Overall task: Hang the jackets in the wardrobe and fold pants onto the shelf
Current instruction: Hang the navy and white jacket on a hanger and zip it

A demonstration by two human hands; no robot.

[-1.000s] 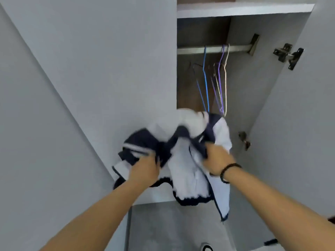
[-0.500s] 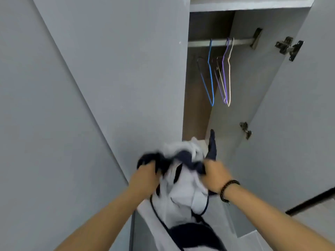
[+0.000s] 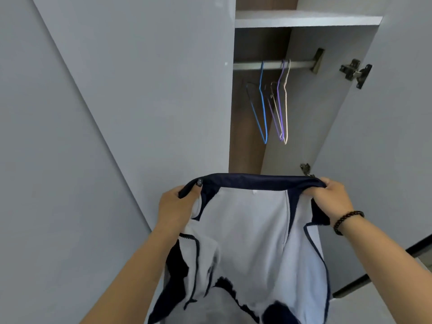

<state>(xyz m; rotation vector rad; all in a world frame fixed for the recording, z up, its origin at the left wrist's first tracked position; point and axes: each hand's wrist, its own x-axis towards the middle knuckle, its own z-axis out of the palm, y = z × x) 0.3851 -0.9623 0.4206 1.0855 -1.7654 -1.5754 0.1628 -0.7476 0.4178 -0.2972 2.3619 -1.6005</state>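
wardrobe rail [image 3: 297,64] holds bare hangers [image 3: 264,106]; closed door [image 3: 152,90] flanks them.

Open wardrobe gap between closed left door [image 3: 140,90] and swung-open right door [image 3: 385,136]; wire hangers [image 3: 273,106] crowding the rail [image 3: 273,65] centre, shelf [image 3: 304,19] above, bare space below.
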